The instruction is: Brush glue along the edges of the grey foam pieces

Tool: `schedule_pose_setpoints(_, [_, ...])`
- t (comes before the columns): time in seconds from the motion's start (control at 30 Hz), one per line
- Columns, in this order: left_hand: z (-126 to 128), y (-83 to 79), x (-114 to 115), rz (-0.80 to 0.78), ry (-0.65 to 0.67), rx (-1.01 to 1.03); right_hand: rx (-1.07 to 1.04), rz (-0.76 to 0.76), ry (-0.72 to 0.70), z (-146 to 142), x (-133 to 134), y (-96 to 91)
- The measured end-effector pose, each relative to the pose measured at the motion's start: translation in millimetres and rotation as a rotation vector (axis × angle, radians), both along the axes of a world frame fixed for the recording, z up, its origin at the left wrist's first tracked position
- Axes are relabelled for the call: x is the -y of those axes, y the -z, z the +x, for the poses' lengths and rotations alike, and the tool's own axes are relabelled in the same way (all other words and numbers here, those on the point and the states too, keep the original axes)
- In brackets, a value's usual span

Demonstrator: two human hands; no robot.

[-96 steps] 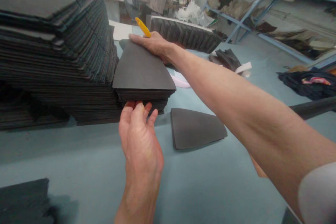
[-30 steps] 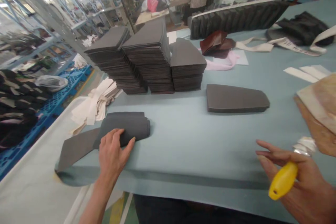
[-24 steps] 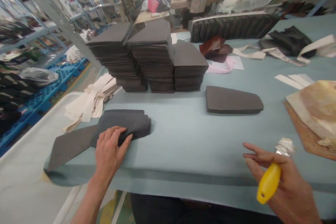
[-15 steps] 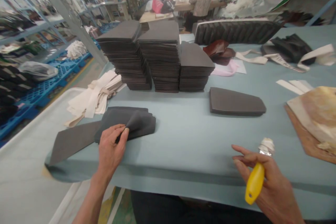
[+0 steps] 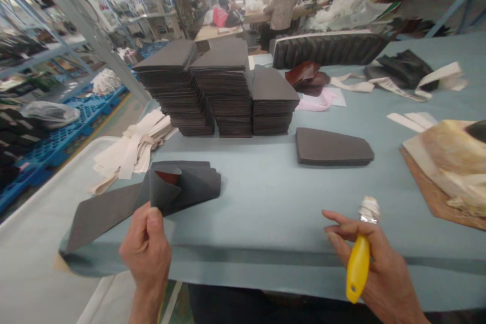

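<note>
A grey leather-like sheet (image 5: 161, 196) is pinched by the left hand (image 5: 149, 250), its fingers pressed together, apparently to part it from the pile (image 5: 203, 185) on the counter (image 5: 258, 207); a yellow-handled brush (image 5: 358, 269) is clasped in the right hand (image 5: 380, 268), forefinger extended.

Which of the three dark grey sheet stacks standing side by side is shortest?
The rightmost dark grey sheet stack; the left stack and middle stack both rise higher.
</note>
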State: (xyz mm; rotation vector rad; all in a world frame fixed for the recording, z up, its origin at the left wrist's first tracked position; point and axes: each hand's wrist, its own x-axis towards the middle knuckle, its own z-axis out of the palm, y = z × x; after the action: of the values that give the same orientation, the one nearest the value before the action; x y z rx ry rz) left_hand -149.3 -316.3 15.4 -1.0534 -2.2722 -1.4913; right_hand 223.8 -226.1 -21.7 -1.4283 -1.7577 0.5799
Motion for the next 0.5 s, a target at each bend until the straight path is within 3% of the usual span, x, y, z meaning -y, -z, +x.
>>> schedule_pose_setpoints(0.13, [51, 16.6, -7, 0.045, 0.151, -0.043, -0.068, 0.078, -0.054, -11, -2, -8.2])
schedule_pose_setpoints(0.23, [100, 46.4, -30, -0.059, 0.425, -0.181, -0.053, 0.193, -0.102, -10, -9, -16.6])
schedule_pose_setpoints(0.3, [131, 67.6, -44, -0.176, 0.568, -0.401, -0.055, 0.231, -0.083, -3, -12, -21.2])
schedule_pose_setpoints(0.4, [155, 92.5, -53, -0.332, 0.563, -0.692, -0.075, 0.227, 0.012, 13, -10, -19.6])
schedule_pose_setpoints(0.5, [154, 102.1, -52, -0.425, 0.55, -0.792, -0.101, 0.147, 0.085, 29, -4, -6.6])
